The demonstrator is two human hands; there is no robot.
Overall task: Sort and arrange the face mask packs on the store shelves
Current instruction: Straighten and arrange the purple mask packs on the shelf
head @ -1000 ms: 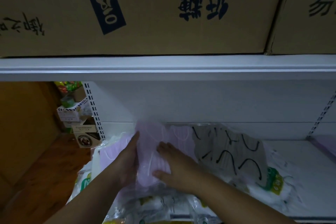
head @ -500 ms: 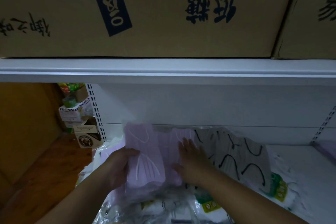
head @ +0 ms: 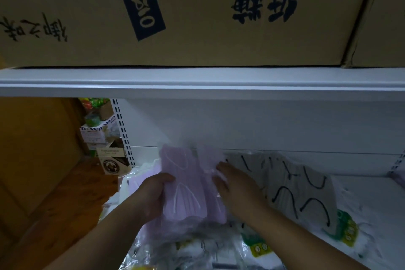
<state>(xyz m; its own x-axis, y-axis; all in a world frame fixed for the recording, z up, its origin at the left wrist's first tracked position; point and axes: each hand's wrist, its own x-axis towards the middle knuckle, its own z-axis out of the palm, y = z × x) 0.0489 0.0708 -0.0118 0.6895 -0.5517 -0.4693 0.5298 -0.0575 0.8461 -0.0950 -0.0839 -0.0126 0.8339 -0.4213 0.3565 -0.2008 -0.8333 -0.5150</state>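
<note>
My left hand [head: 151, 195] grips the purple mask pack [head: 184, 184] above the shelf [head: 368, 199] pile; my right hand [head: 232, 184] lies flat on the purple pack behind. I should stand it squarely against that one, beside the grey pack [head: 291, 184].

The big carton [head: 197, 13] on the top shelf bore dark blue print, all upside down: two large characters, 低糖, and a slanted blue band reading "OISHI". More characters at its left and top edges were cut off or unclear. Labels on the small boxes [head: 103, 138] were too blurred to read.
</note>
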